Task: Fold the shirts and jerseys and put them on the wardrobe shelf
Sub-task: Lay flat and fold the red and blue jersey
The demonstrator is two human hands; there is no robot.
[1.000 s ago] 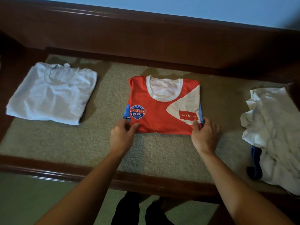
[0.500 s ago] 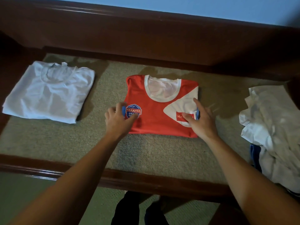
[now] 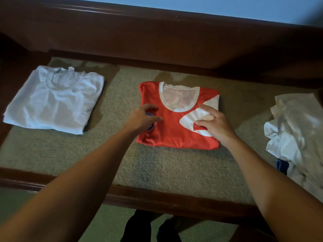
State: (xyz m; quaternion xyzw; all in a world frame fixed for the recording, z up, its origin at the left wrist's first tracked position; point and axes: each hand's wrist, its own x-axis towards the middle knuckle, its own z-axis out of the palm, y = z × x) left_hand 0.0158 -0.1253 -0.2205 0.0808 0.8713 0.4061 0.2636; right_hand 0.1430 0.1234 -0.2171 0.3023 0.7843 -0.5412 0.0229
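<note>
A coarse beige mat (image 3: 157,168) lies under the grip and spreads out wide to either side of it, its nap rough and speckled. Just beyond the grip, along the mat's far edge, a few darker patches (image 3: 167,75) mark the weave. Past those rises a tall back board of dark reddish wood (image 3: 157,39), polished enough to catch a thin line of light near its top. Above the board shows a strip of pale blue wall (image 3: 227,9). Nearer than the grip, a rail of the same dark wood (image 3: 153,198) borders the mat, and below it is a dull green floor (image 3: 104,222).
</note>
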